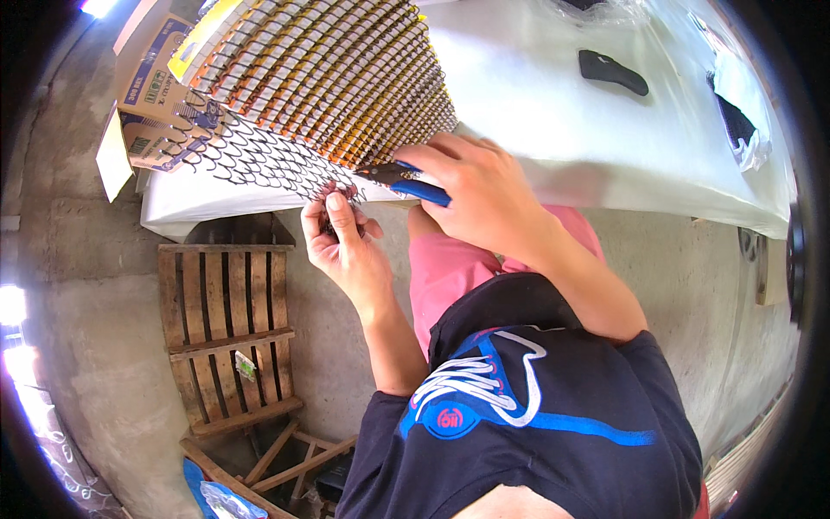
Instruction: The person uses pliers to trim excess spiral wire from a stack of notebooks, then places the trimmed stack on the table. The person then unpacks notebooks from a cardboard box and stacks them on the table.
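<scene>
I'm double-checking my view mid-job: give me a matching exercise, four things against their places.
1. Blue-handled pliers
2. Cardboard box
3. Slatted wooden frame
4. Black flat piece

A. Lower left of the picture
B. On the white-covered table, right side
C. In the right hand
D. Upper left of the picture

Pairs: 1-C, 2-D, 3-A, 4-B

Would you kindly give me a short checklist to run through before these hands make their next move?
1. Pliers held in the right hand: ok.
2. Left hand at the lower edge of the dark wire mesh: ok.
3. Left fingertips well clear of the plier tips: not ok, they are close.
4. Plier jaws open or shut: cannot tell, too small.
5. Black curved piece on the white table apart from both hands: ok.
</scene>
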